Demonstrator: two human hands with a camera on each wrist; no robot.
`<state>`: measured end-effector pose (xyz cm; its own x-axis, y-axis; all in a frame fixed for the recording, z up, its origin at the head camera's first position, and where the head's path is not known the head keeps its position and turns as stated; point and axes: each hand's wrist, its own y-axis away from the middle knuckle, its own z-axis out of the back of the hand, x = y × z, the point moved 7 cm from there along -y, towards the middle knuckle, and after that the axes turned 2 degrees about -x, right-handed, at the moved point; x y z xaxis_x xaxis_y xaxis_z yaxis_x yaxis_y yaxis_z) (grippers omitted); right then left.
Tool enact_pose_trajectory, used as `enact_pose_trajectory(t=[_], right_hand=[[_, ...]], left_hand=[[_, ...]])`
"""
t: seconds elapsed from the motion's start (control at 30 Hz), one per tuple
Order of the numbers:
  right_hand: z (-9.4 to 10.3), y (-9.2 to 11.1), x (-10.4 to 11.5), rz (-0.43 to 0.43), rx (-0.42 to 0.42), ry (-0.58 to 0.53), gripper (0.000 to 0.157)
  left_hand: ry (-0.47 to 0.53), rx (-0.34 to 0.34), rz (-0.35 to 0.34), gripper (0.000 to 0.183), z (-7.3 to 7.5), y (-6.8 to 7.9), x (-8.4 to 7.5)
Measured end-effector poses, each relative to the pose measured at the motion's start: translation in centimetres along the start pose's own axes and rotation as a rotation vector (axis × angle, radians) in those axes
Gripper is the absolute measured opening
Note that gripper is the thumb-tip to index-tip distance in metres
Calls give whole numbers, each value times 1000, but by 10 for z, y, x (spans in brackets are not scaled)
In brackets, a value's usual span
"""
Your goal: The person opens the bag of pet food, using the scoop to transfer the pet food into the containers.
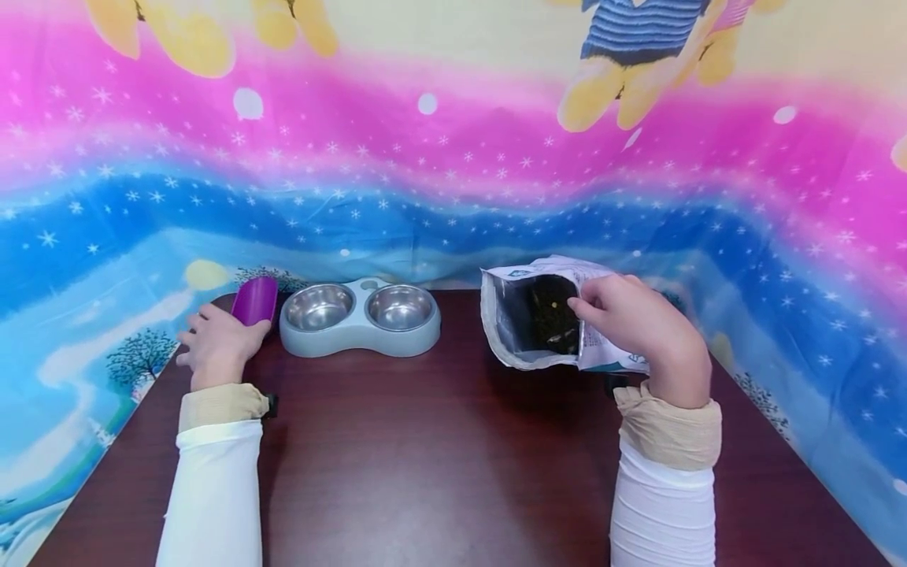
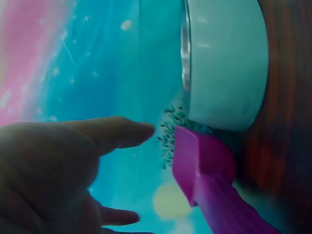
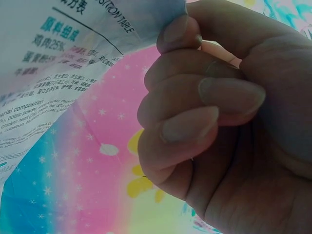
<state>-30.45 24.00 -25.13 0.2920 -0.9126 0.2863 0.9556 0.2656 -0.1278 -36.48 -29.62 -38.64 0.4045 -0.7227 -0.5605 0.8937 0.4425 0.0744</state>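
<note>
A purple scoop [image 1: 255,302] stands at the table's back left. My left hand [image 1: 221,342] is right at it in the head view, fingers spread. In the left wrist view the thumb and fingers [image 2: 122,135] stretch out beside the scoop [image 2: 214,180], with a gap between them. On the right, the opened pet food bag [image 1: 510,315] gapes toward me, dark food [image 1: 553,315] showing inside. My right hand [image 1: 641,323] pinches the bag's rim between thumb and forefinger. The right wrist view shows its other fingers [image 3: 190,131] curled below the printed bag [image 3: 48,92].
A grey double pet bowl [image 1: 361,339] with two shiny metal dishes [image 1: 400,307] stands between the scoop and the bag, close to the scoop. Under everything is a dark red-brown table [image 1: 397,472]. A colourful printed cloth [image 1: 425,173] hangs behind and round the sides.
</note>
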Motion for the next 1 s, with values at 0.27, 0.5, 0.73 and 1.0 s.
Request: enact_pose_trajectory(t=[0.27, 0.5, 0.73, 1.0], right_hand=[[0, 1, -1, -4, 4, -8, 35], [0, 0, 0, 1, 0, -9, 34], [-1, 1, 0, 0, 3, -18, 33], [-2, 2, -1, 0, 7, -21, 33]], left_hand=[[-68, 139, 55, 101, -14, 2, 14], [-132, 189, 58, 76, -21, -2, 25], [-139, 155, 42, 43, -38, -34, 52], [-102, 210, -34, 31, -28, -22, 46]])
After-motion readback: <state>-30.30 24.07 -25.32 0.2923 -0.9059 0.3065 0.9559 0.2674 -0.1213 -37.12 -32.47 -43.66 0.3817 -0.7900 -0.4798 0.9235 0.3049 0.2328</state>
